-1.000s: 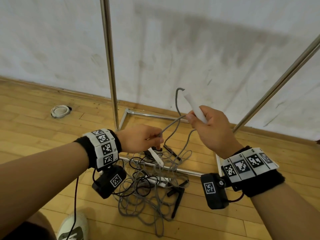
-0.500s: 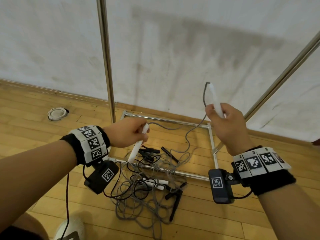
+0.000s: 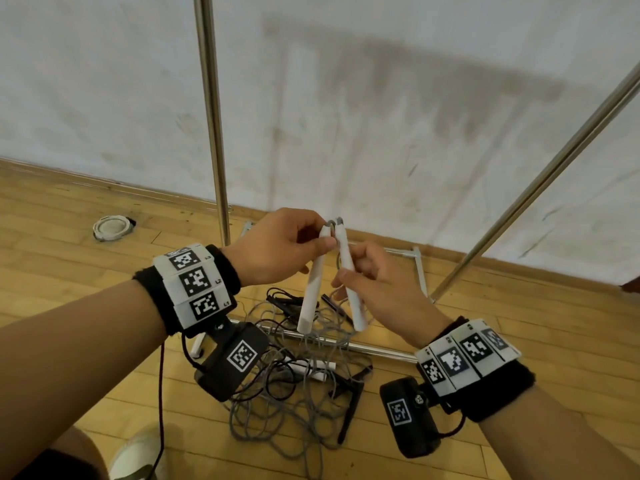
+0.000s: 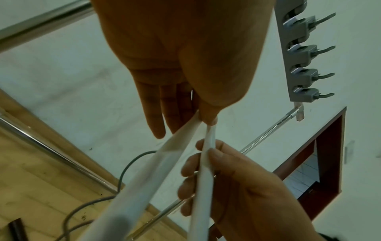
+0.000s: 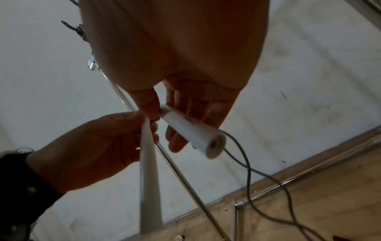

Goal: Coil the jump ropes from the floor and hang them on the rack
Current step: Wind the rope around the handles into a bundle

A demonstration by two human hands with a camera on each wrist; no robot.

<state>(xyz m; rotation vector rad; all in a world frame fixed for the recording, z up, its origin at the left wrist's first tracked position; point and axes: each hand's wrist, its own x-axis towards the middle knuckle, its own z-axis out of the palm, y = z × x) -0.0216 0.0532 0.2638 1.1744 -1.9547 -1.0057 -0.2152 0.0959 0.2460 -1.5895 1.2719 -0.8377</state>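
Both hands now meet in front of the person, w/ the two white handles brought together at their rope ends; half a sec ago they were held well apart, one in each hand. Left hand (image 3: pixel 277 247) pinches the top of the left white handle (image 3: pixel 311 289) betw. thumb and fingertips, so that grip is closed on it. Right hand (image 3: pixel 377 289) has fingers curled round the right white handle (image 3: pixel 349 282), grip closed on that one too. The handle tops touch or nearly touch just above the left thumb, and the lower ends splay apart below both grips. The gray rope (image 3: pixel 332 224) loops out of both handle tops and drops below the hands to the tangle of ropes (image 3: pixel 294 386) on the wooden floor (image 3: pixel 69 271); that pile looks unchanged vs. the earlier frame, incl. another white handle and black handles in it. The pile lies across the rack's base bar (image 3: pixel 374 349), directly under the hands. A rack upright (image 3: pixel 211 116) rises just beyond the left hand, a slanted pole (image 3: pixel 540 181) beyond the right one. Wrist views show the same pinch and wrap, somewhat blurred.
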